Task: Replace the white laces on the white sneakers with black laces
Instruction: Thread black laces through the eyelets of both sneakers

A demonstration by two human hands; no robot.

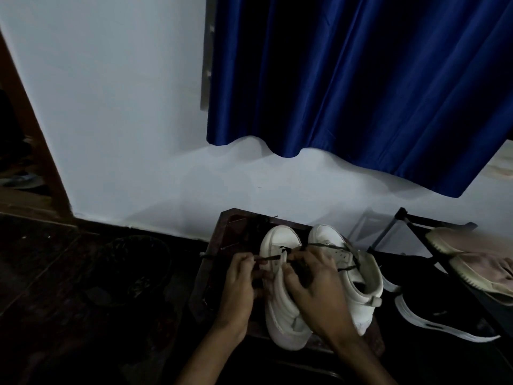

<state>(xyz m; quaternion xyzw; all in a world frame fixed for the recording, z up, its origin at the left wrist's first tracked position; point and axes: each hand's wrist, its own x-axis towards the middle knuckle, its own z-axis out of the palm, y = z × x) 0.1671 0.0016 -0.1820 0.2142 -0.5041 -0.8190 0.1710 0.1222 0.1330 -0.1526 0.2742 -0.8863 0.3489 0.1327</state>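
Step in hand: threading black into the near shoe, low eyelets only. The left hand [240,279] had its fingers curled, thumb and forefinger pinching one end of the black flat lace [270,258], drawn taut out to the left of the shoe. The right hand [316,282] was curled over the throat of the white leather high-top sneaker [280,307], fingertips at the eyelets, and seemed to pinch the other run of the same lace. The light was dim, so that hold is a judgement.

The lace ran straight between the two hands, crossing the toe end of the tongue, touching both grips. No white lace showed on this shoe.

The second white sneaker [361,279] stood just beside it on the right, touching it, with another dark lace [330,246] lying loose across its top. Both shoes sat toes away on a dark wooden stool [219,245].

Judged early to mid task. The next move calls for evening the two ends, then feeding a tip up through the next eyelet while the other hand steadies the shoe.
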